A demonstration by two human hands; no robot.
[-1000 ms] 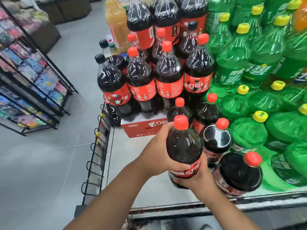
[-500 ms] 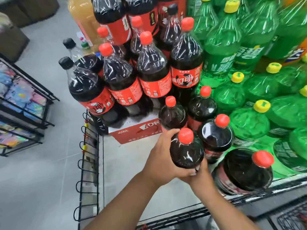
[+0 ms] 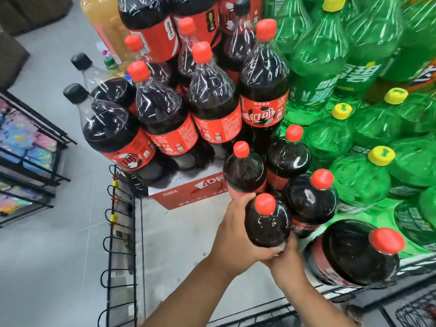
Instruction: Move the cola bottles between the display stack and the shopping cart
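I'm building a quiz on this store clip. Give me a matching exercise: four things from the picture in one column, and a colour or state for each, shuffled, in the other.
Things:
1. held cola bottle
2. green soda bottles
3. leftmost cola bottle
4. red carton

Descriptions:
A. black cap
B. gripped by left hand and right hand
C. yellow caps
D. under the raised cola bottles

Pairs: 1-B, 2-C, 3-A, 4-D

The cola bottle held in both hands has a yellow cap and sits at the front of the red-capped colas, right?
Not quite: the head view shows the cola bottle has a red cap, not yellow. The left hand and right hand do both hold it, at the front of the red-capped colas.
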